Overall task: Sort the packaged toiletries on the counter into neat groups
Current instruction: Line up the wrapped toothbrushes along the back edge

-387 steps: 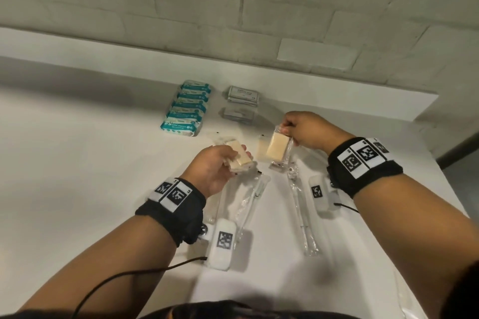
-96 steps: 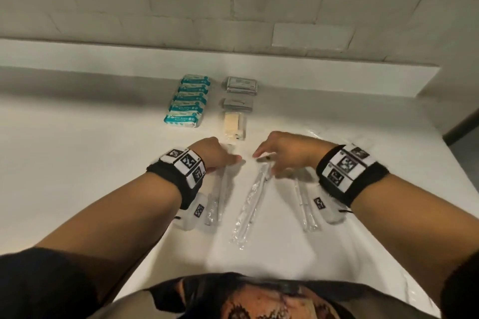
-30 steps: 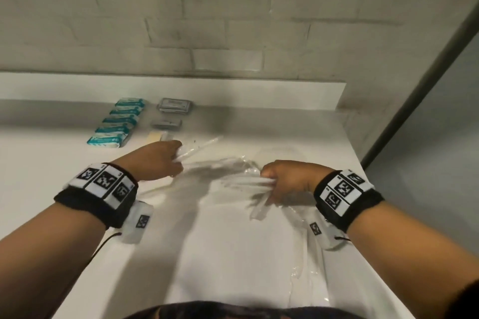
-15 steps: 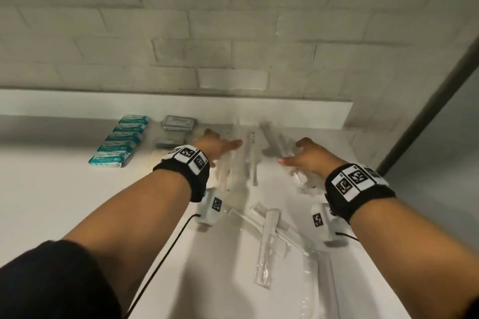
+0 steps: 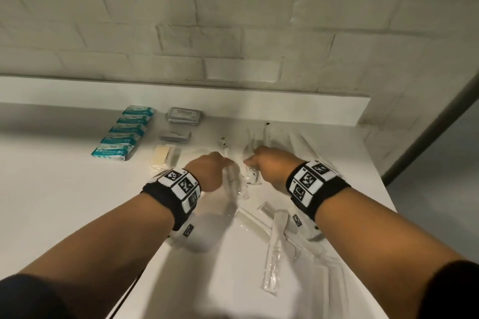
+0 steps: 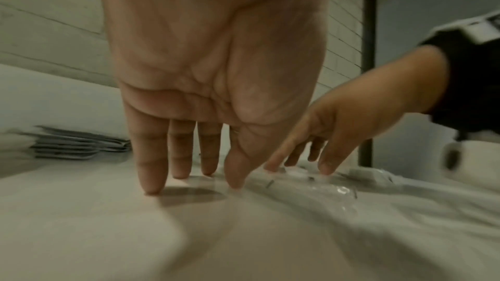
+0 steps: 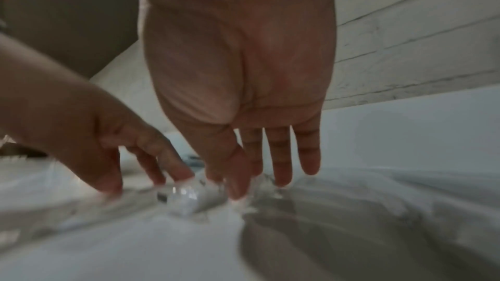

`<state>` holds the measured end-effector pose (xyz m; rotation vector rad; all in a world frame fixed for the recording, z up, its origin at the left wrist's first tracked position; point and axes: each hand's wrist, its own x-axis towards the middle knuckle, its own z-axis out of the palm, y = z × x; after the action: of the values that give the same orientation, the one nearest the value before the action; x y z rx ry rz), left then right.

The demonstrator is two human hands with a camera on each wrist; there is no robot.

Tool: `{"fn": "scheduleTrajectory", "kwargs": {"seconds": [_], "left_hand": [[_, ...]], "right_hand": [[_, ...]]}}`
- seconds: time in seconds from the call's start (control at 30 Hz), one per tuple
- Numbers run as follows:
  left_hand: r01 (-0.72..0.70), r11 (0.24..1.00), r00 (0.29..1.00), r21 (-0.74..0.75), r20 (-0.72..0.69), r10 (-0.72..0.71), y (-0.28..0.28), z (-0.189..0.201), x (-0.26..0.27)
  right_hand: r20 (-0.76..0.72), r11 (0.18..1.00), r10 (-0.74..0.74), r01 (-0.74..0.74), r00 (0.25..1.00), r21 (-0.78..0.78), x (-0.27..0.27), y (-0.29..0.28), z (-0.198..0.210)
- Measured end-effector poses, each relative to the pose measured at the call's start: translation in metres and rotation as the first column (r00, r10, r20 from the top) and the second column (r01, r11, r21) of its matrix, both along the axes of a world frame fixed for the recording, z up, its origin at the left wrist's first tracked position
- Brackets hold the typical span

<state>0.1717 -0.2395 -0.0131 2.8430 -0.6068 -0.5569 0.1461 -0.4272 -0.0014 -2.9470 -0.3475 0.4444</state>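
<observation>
No writing can be read: the teal packs [image 5: 124, 134] carry white print and the grey sachets [image 5: 184, 116] a dark line of text, both too blurred to make out, and the wristbands [image 5: 181, 184] bear only black-and-white square markers. The teal packs lie in a row of five at the back left of the counter [image 5: 51, 189], the grey sachets in two piles just right of them, and a cream soap [image 5: 163, 156] in clear wrap in front of the nearer pile. The clear-wrapped sticks [image 5: 234, 181] lie between and under the two hands, with more fanned out behind them toward the wall. The left hand [image 5: 210, 173] has straight, slightly spread fingers [image 6: 150, 163] pointing down, tips on the counter and on the edge of a wrapper. The right hand [image 5: 274, 168] likewise has its fingers [image 7: 281, 157] extended and a little apart, tips pressing on the clear wrap beside a small white piece [image 7: 186, 200] inside it; neither hand curls round anything. Nearer the person, wrapped combs [image 5: 274, 246] lie crossed in a loose heap by the right forearm.
</observation>
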Motion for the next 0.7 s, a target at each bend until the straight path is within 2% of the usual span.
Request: {"fn": "scheduleTrajectory", "kwargs": {"seconds": [0.07, 0.23, 0.33, 0.43, 0.5, 0.63, 0.7], "left_hand": [[0.029, 0.999, 1.0, 0.02, 0.004, -0.029, 0.0, -0.003, -0.006], [-0.055, 0.997, 0.997, -0.058, 0.046, 0.058, -0.002, -0.007, -0.007], [-0.143, 0.99, 0.987, -0.008, 0.074, 0.143, -0.009, -0.01, -0.01], [-0.26, 0.962, 0.96, 0.087, 0.128, 0.248, -0.008, -0.01, -0.015], [-0.315, 0.944, 0.947, 0.097, 0.099, 0.306, -0.005, -0.008, -0.016], [-0.337, 0.934, 0.94, 0.116, -0.018, 0.341, -0.001, -0.003, -0.011], [-0.335, 0.936, 0.937, 0.112, -0.067, 0.343, 0.0, 0.0, -0.011]], "right_hand": [[0.073, 0.995, 0.041, -0.034, 0.996, -0.098, -0.004, 0.0, -0.003], [0.176, 0.98, 0.124, -0.093, 0.977, -0.177, -0.013, -0.002, -0.005], [0.102, 0.977, 0.138, -0.119, 0.985, -0.177, -0.015, -0.008, -0.005], [-0.059, 0.999, 0.039, -0.041, 0.997, -0.035, -0.022, -0.013, -0.002], [-0.092, 1.0, 0.017, -0.015, 0.996, 0.022, -0.025, -0.014, -0.002], [0.105, 0.987, 0.106, -0.092, 0.989, -0.131, -0.022, -0.013, -0.01], [0.164, 0.981, 0.147, -0.122, 0.975, -0.149, -0.019, -0.01, -0.012]]}}
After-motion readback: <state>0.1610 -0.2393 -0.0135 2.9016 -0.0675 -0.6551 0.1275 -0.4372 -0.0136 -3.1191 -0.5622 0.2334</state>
